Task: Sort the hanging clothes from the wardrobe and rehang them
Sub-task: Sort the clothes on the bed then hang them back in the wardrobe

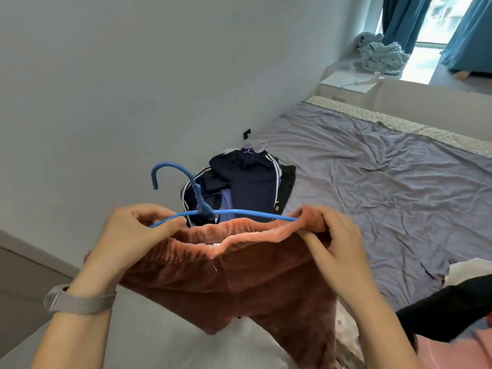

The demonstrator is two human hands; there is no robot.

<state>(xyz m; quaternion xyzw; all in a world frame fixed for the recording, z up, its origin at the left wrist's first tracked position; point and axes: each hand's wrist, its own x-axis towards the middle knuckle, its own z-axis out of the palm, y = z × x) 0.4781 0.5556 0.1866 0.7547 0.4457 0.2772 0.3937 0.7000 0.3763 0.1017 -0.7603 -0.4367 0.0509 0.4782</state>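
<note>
The bed (pixel 372 166), sheeted grey-purple, bears a dark clothes pile (pixel 247 182), apparently on hangers.

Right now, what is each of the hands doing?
Left hand: pinches the blue hanger and the brown pants.
Right hand: grips the pants' waistband over the hanger's other end.

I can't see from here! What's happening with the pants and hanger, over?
Left hand pinches blue hanger. Right hand grips the rust-brown pants waistband over the hanger's other end. Pile of dark clothes on bed behind; nothing blocking.
</note>
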